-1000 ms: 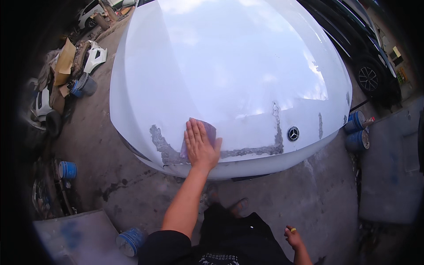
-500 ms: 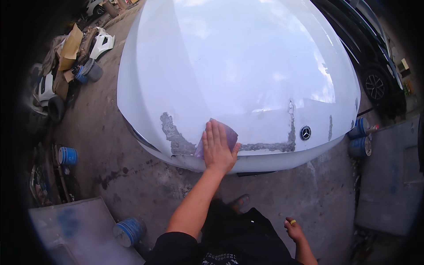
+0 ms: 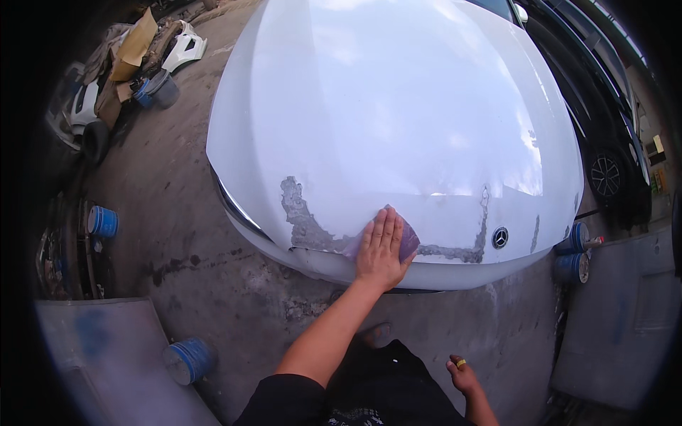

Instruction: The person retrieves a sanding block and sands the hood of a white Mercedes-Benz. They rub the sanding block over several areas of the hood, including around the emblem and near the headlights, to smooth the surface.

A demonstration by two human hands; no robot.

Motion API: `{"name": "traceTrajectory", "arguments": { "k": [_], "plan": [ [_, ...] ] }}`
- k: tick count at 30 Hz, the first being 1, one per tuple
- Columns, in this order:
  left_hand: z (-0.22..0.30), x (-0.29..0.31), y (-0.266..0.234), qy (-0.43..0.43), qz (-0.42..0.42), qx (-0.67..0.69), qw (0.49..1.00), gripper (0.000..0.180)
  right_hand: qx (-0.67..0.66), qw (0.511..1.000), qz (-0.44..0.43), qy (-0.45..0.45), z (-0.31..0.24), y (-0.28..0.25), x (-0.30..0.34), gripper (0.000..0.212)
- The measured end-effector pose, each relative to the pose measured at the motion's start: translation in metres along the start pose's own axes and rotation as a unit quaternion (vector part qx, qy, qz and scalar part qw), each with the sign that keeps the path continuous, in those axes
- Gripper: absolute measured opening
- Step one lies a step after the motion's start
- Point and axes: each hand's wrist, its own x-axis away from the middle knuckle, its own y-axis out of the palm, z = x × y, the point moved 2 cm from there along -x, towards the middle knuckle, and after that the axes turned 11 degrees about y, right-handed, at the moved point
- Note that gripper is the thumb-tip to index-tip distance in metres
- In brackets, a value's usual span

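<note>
My left hand lies flat, fingers stretched, holding a purple sheet of sandpaper against the front edge of a white car hood. Parts of the sheet stick out on both sides of the hand. Rough grey bare patches run along this edge: one patch left of the hand, another strip to its right. Low at the right, away from the hood, hangs my right hand, its fingers curled and a yellow band round one. Whatever its fingertips may hold is too small to make out.
A round emblem sits on the hood's front. Blue buckets stand on the concrete floor at both sides. Grey panels flank me. A dark car is parked at right; scrap parts and cardboard lie far left.
The view has shifted, so the hood appears lower and further right. My left hand and the sandpaper have slid a little to the right along the hood's edge. My right hand stays low.
</note>
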Motion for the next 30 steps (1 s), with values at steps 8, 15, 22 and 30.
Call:
{"name": "traceTrajectory", "arguments": {
  "k": [8, 15, 22, 30],
  "plan": [
    [-0.154, -0.054, -0.072, -0.162, 0.061, -0.123, 0.977, 0.082, -0.158, 0.987, 0.027, -0.024, 0.038, 0.005, -0.027, 0.055],
    [-0.053, -0.003, -0.027, -0.017, 0.016, -0.015, 1.0, 0.087, -0.131, 0.99, -0.011, 0.048, 0.079, 0.022, -0.035, 0.056],
    [-0.181, -0.058, -0.08, -0.159, 0.045, -0.111, 0.98, 0.083, -0.179, 0.983, 0.01, 0.048, 0.05, 0.018, -0.006, 0.055],
    [-0.111, -0.014, -0.052, -0.019, 0.004, -0.035, 0.999, 0.087, -0.172, 0.983, 0.003, 0.069, 0.058, 0.035, -0.018, 0.056]
  ]
}}
